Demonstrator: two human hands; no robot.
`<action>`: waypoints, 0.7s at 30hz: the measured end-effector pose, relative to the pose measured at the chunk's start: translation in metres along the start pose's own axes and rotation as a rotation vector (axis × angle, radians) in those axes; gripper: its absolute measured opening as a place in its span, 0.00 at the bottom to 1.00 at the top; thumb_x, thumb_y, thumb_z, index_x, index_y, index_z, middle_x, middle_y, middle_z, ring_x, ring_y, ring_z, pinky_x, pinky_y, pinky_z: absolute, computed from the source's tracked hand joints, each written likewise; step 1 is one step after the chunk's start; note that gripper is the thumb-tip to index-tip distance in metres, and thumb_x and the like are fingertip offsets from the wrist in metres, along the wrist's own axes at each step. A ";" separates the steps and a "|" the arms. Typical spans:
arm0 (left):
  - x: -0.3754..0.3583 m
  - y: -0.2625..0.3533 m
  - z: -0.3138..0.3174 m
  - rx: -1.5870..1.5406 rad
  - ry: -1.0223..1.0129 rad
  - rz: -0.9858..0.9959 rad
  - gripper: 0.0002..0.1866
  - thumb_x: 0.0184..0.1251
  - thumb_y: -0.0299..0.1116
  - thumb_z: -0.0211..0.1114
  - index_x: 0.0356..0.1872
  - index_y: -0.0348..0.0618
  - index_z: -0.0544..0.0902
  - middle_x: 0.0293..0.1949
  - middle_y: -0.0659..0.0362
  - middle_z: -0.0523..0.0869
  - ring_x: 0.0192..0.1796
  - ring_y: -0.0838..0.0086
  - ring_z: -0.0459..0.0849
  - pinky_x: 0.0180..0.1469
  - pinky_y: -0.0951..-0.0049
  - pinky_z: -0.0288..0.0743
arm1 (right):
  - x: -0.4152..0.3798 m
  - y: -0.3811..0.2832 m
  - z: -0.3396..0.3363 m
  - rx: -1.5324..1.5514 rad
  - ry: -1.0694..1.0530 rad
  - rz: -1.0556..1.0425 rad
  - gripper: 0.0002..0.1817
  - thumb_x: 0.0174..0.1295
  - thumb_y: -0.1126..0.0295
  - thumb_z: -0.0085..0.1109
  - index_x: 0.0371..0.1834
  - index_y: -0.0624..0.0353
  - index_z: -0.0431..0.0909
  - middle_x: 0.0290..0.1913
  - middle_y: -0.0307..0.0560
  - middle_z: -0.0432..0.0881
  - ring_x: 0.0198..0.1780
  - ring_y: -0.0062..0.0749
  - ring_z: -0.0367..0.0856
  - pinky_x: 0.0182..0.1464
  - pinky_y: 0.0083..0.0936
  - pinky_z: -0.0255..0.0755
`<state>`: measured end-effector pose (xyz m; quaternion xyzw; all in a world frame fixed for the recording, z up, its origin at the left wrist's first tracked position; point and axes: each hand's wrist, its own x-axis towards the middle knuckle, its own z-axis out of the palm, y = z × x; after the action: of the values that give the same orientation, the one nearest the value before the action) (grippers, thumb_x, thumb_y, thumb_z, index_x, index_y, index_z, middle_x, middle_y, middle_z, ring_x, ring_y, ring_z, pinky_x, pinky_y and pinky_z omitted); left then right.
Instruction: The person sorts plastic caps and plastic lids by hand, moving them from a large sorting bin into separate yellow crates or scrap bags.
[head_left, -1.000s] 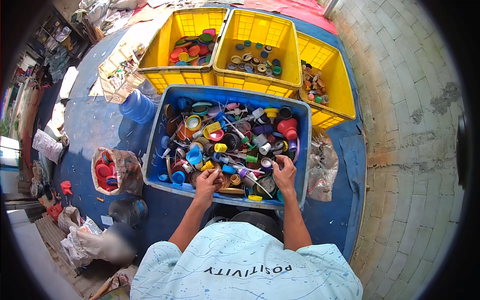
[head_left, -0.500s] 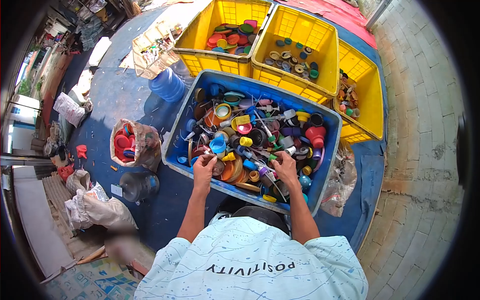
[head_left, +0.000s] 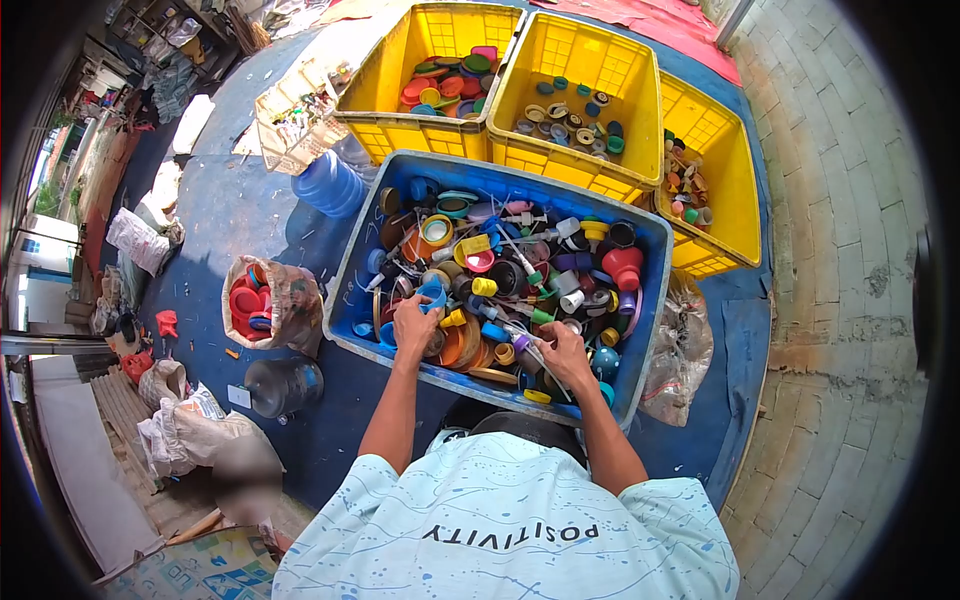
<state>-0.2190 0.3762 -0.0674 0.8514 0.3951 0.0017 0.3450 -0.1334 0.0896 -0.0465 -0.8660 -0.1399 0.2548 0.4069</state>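
Note:
A large blue bin (head_left: 347, 290) in front of me holds a jumbled heap of plastic caps, lids and pump tops. My left hand (head_left: 412, 328) is at the bin's near left part, its fingers closed on a light blue cap (head_left: 432, 293), which is tilted. Toward the near right, my right hand (head_left: 564, 356) is low over the heap with thumb and fingers drawn together beside thin white tubes; what they pinch is hidden. A white cap (head_left: 572, 301) and a yellow cap (head_left: 484, 287) lie on the heap beyond my hands.
Behind the bin stand three yellow crates (head_left: 575, 60) with sorted caps. To the left are a sack (head_left: 300, 300) of red lids, a dark water jug (head_left: 285, 388) and a blue water jug (head_left: 330, 185). A clear plastic bag (head_left: 680, 350) sits at right, near a block wall (head_left: 830, 300).
My left hand has moved up onto the light blue cap, which now tilts. My right hand has shifted down and slightly left, away from the small green and white pieces. The view has turned slightly.

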 end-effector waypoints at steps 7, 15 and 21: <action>-0.014 -0.009 -0.014 -0.322 0.065 -0.005 0.13 0.57 0.38 0.73 0.34 0.38 0.84 0.29 0.55 0.86 0.33 0.68 0.85 0.36 0.73 0.74 | -0.014 0.002 0.014 -0.041 -0.025 0.032 0.18 0.56 0.67 0.61 0.48 0.65 0.78 0.42 0.58 0.83 0.45 0.49 0.82 0.50 0.38 0.74; -0.079 0.006 -0.061 -1.541 -0.227 -0.377 0.08 0.65 0.34 0.68 0.39 0.46 0.79 0.36 0.59 0.86 0.37 0.71 0.88 0.41 0.69 0.84 | 0.015 -0.018 0.038 -0.131 0.017 -0.177 0.14 0.55 0.68 0.61 0.41 0.65 0.80 0.40 0.59 0.83 0.46 0.53 0.80 0.51 0.43 0.71; -0.122 0.003 -0.068 -1.597 -0.245 -0.395 0.07 0.66 0.34 0.67 0.39 0.46 0.79 0.38 0.57 0.87 0.39 0.70 0.89 0.42 0.68 0.84 | 0.040 -0.017 0.058 -0.167 -0.037 -0.186 0.15 0.54 0.64 0.64 0.38 0.65 0.82 0.40 0.59 0.84 0.44 0.53 0.81 0.51 0.42 0.72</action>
<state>-0.3196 0.3331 0.0192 0.2595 0.3768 0.1282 0.8799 -0.1330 0.1553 -0.0775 -0.8753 -0.2479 0.2191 0.3526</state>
